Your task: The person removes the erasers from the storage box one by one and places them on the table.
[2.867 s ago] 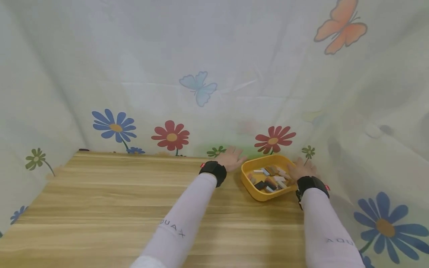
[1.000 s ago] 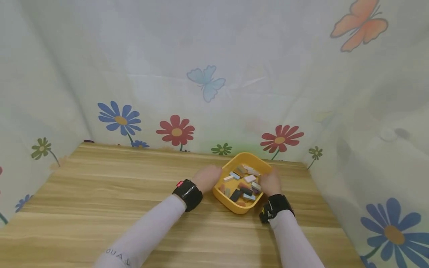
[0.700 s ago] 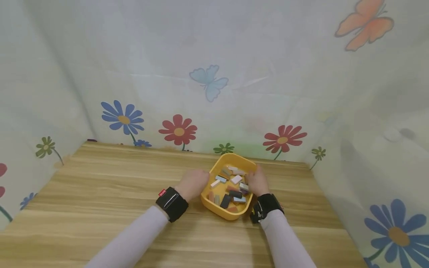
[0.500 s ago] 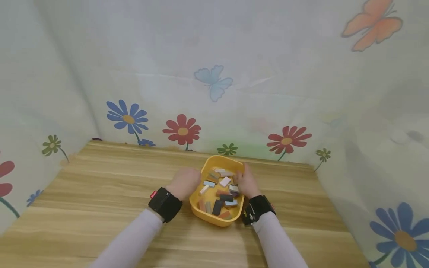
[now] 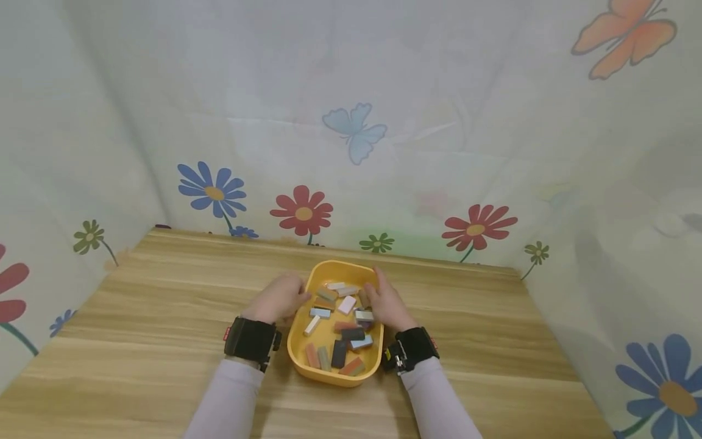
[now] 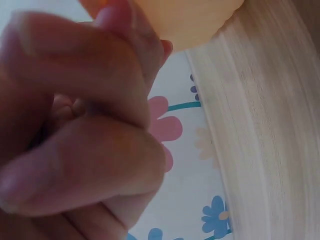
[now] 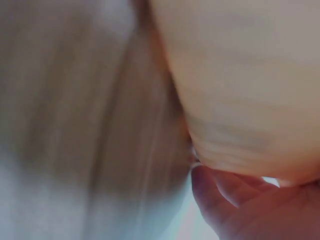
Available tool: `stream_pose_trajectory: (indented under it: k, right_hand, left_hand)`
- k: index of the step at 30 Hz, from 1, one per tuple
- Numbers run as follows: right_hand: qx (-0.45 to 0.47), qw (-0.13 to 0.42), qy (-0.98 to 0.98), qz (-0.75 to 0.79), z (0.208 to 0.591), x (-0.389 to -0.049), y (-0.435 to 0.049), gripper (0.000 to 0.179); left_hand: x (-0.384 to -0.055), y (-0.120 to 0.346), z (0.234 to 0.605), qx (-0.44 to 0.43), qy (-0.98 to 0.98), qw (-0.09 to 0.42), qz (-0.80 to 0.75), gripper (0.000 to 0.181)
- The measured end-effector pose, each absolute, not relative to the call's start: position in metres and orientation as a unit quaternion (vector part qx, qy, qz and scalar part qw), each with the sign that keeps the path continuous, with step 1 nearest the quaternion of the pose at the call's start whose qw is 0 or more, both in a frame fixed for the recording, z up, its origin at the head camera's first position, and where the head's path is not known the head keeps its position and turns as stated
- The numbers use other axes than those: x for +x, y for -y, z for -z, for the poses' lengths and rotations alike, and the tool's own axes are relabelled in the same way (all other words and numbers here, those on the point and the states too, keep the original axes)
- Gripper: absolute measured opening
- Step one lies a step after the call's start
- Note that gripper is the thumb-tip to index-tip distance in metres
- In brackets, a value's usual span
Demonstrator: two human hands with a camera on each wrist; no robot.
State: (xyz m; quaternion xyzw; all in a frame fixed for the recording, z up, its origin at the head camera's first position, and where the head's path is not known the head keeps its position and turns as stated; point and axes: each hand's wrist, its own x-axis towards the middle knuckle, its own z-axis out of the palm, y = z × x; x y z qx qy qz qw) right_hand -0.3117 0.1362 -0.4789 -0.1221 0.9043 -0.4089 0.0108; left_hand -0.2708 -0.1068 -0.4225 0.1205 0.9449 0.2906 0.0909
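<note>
A yellow rounded box point(image 5: 323, 377) stands between my hands in the head view. Inside lie several small oblong blocks, among them a black one point(image 5: 339, 353), a pale pink one point(image 5: 347, 304) and a light blue one point(image 5: 320, 313). My left hand point(image 5: 276, 299) pinches the box's left rim; in the left wrist view its fingers point(image 6: 100, 155) are curled at the edge of the box point(image 6: 185, 22). On the other side my right hand point(image 5: 389, 306) grips the right rim, thumb inside. The right wrist view shows its fingertips point(image 7: 205, 187) against the box's outer wall point(image 7: 250, 90).
The wood-grain table point(image 5: 164, 341) carries the box. A white cloth point(image 5: 247, 91) printed with flowers and butterflies rises behind it and at both sides. A small dark object point(image 5: 163, 227) shows at the table's far left corner.
Both hands, open beside the box at first, have taken hold of its rims. The box has come leftward and nearer, turning so its long side points toward me.
</note>
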Motion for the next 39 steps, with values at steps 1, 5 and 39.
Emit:
stream_pose_trajectory:
  k: [1,5,39]
  right_hand:
    - [-0.127,0.020,-0.901,0.414,0.479,-0.312,-0.137,0.053]
    - [-0.123,0.055,-0.889,0.438,0.477,-0.312,-0.138,0.056]
    - [-0.275,0.079,-0.942,0.174,0.392,-0.257,-0.128,0.020]
  left_hand:
    - [-0.270,0.107,0.424,0.117,-0.941,0.102,-0.302,0.022]
    - [-0.269,0.107,0.427,0.115,-0.935,0.114,-0.315,0.017]
    - [-0.272,0.098,0.432,0.066,-0.915,0.115,-0.381,0.013]
